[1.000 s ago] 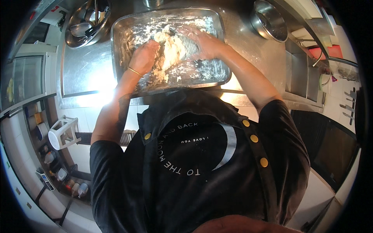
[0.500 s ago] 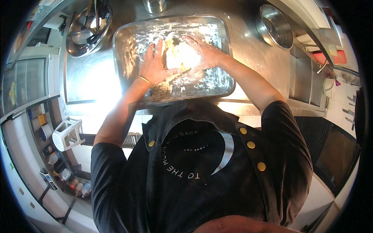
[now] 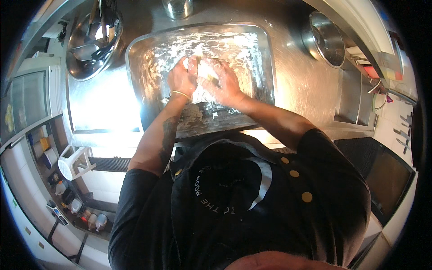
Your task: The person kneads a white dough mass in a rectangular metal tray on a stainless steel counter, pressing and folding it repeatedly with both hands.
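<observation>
Inside a large rectangular metal tray (image 3: pixel 133 67), both my hands press on a pale, floury lump of dough (image 3: pixel 204 74), which glares under the light. My left hand (image 3: pixel 182 80) cups its left side with the fingers curled, a gold bangle at the wrist. From the right, my right hand (image 3: pixel 223 83) wraps over the dough, its thumb toward the near side. White flour and dough smears coat the tray's bottom around them. The hands and the glare hide much of the lump.
On the steel counter (image 3: pixel 297 90), a bowl of ladles and other utensils (image 3: pixel 85 67) stands at the far left. A clear container (image 3: pixel 177 9) is behind the tray, and a steel bowl (image 3: pixel 327 40) sits at the far right. Knives (image 3: pixel 402 132) hang on the right wall.
My hands have drawn closer together around the dough, the left moving right and slightly nearer. Its fingers have gone from spread to curled. The whole view has shifted a little.
</observation>
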A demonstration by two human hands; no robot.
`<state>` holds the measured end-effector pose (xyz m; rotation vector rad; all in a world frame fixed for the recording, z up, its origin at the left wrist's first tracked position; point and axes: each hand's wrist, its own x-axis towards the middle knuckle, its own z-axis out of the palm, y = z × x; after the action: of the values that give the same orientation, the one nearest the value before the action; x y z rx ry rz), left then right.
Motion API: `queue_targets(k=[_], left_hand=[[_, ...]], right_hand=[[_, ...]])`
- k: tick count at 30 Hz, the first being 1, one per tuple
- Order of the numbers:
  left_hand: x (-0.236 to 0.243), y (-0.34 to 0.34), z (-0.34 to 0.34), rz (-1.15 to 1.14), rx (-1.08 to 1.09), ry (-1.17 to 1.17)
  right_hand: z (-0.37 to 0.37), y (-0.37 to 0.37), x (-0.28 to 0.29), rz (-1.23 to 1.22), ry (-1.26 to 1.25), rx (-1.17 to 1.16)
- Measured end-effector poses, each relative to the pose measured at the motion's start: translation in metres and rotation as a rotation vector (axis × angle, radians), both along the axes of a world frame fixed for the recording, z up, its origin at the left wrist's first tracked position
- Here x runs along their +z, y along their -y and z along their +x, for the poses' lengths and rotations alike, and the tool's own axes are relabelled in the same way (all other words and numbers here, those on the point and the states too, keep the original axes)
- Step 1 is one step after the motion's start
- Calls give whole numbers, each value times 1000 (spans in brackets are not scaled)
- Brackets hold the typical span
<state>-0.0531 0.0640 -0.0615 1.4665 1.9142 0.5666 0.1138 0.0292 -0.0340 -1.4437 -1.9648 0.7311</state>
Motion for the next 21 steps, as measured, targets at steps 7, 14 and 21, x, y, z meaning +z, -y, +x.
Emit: queue_targets(k=[7, 14, 21], left_hand=[[-26, -6, -11, 57, -76, 17], [-19, 3, -1, 180, -70, 30], [-4, 18, 4, 129, -231, -8]], right_hand=[[-26, 2, -6, 146, 144, -20], [-19, -29, -20, 14, 269, -152], [-11, -50, -25, -69, 317, -180]])
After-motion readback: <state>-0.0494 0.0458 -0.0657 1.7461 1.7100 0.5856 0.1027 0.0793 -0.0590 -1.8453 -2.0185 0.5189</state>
